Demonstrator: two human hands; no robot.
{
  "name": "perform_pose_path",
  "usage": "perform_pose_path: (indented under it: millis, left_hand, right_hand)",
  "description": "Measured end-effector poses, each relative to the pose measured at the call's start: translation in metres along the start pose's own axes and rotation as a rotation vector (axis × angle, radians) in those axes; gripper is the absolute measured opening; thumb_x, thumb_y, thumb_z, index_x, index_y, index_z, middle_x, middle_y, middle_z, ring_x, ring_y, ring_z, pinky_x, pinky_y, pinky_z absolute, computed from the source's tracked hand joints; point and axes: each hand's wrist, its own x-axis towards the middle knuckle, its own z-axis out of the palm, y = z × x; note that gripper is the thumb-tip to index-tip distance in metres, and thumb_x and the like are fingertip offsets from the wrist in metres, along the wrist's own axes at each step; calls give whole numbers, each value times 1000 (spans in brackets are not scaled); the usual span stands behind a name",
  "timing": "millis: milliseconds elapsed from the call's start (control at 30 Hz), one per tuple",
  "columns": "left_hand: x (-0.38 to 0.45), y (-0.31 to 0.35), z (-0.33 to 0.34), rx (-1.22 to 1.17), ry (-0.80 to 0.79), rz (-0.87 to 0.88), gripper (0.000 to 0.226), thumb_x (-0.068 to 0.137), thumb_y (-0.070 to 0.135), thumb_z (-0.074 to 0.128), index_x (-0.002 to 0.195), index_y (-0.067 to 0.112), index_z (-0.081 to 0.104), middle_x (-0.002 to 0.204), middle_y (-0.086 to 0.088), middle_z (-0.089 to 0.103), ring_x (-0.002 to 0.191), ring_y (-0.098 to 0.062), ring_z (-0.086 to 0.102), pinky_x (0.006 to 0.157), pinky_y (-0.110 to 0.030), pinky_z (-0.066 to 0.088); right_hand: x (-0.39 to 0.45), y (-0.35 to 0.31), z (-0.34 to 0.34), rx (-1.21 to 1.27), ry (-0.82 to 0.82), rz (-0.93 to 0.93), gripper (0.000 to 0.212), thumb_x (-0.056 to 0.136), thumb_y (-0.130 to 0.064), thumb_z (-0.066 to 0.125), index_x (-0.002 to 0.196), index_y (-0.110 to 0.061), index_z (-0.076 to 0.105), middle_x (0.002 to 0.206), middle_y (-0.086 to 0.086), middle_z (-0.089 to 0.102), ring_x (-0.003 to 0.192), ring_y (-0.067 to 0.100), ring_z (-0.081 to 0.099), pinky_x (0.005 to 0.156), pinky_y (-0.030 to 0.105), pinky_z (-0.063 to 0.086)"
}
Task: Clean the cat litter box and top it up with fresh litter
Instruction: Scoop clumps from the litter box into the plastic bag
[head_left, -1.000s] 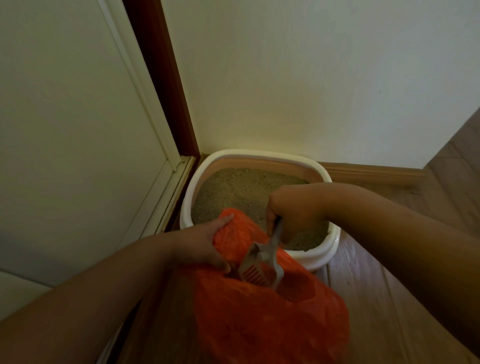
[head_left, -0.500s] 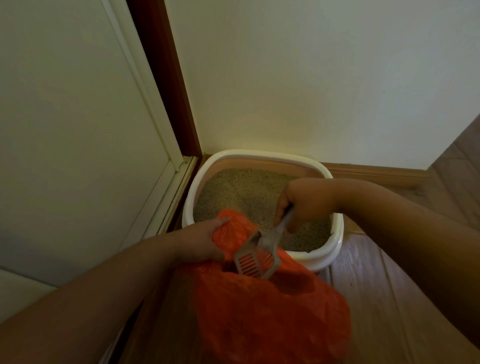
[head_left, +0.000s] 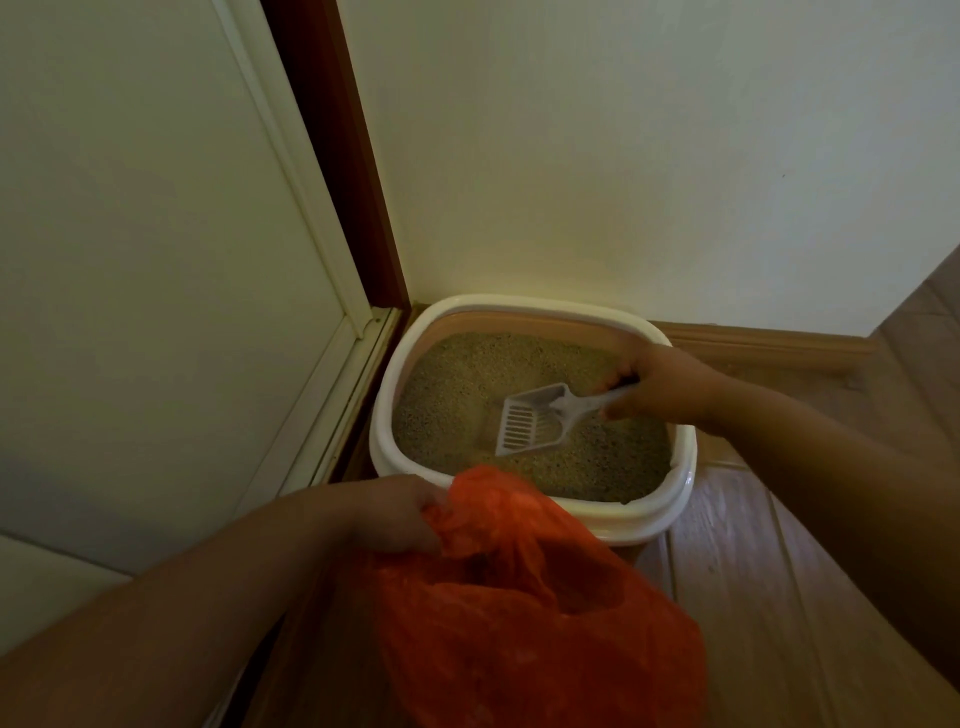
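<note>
A white-rimmed litter box (head_left: 524, 304) stands on the floor in the corner, filled with grainy beige litter (head_left: 452, 395). My right hand (head_left: 660, 387) grips the handle of a grey slotted scoop (head_left: 532, 423), whose head rests low over the litter in the middle of the box. My left hand (head_left: 392, 514) holds the rim of an orange plastic bag (head_left: 530, 618) just in front of the box, keeping its mouth open. I cannot make out what lies inside the bag.
A pale door (head_left: 145, 260) with a dark red frame (head_left: 343, 156) stands on the left, right beside the box. A white wall (head_left: 649, 156) with a wooden skirting board (head_left: 769, 343) runs behind it. Wooden floor (head_left: 753, 571) stretches to the right.
My right hand has carried the scoop from over the bag's mouth back into the litter box. The left hand still holds the bag, now slightly lower and nearer.
</note>
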Motion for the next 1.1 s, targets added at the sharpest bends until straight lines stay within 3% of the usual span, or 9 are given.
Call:
perform_pose_path:
  millis: [133,233,367,467,633,767,933,1100]
  left_hand:
    - [4,-2,6,30,-68,7,24,87,34,71,110,41,73,110,11,74,100,-8,71,93,-32,58]
    - [7,-3,12,23,-75,24,23,89,36,70,112,42,71,110,13,73,101,-6,70,92,-29,58]
    - [12,-5,14,-46,24,74,53,92,35,69,140,48,49,119,16,65,103,-1,66,89,-23,56]
    - [16,-8,14,6,46,102,64,96,35,65,149,55,34,127,15,60,107,1,61,91,-19,52]
    - [24,-11,15,-9,132,150,58,97,33,63,147,52,41,137,13,58,113,0,59,94,-17,49]
    - [30,-13,15,-8,165,179,54,98,31,63,146,48,45,131,12,63,109,1,62,86,-9,49]
    - [35,-17,14,-22,148,184,55,98,32,63,146,50,44,132,11,63,110,0,63,95,-16,51]
    - [39,-21,14,-61,156,196,52,98,33,64,142,53,47,128,14,64,105,4,64,92,-14,53]
  right_hand:
    - [13,10,12,-232,-31,-23,22,82,-22,80,104,-25,77,96,-6,72,88,10,65,76,24,53]
    - [19,15,21,-271,-58,-34,22,82,-24,80,103,-27,75,97,-8,71,88,7,62,75,22,50]
    - [26,22,33,-298,-92,-43,21,83,-25,78,103,-31,75,93,-13,70,84,2,61,67,16,44]
    - [31,25,38,-324,-112,-51,22,84,-22,78,104,-31,74,93,-15,68,86,1,61,69,15,44]
    - [39,32,23,-389,-53,-1,21,84,-21,78,103,-28,74,98,-8,71,87,5,63,78,22,51]
    - [42,37,17,-390,-18,21,23,84,-17,76,106,-25,76,92,-8,70,84,6,63,66,16,46]
    - [50,37,35,-435,-79,1,24,85,-20,76,107,-29,75,96,-11,71,84,3,62,72,18,46]
    - [46,25,51,-415,-191,-61,27,87,-20,74,113,-28,74,103,-11,71,92,4,62,80,20,48]
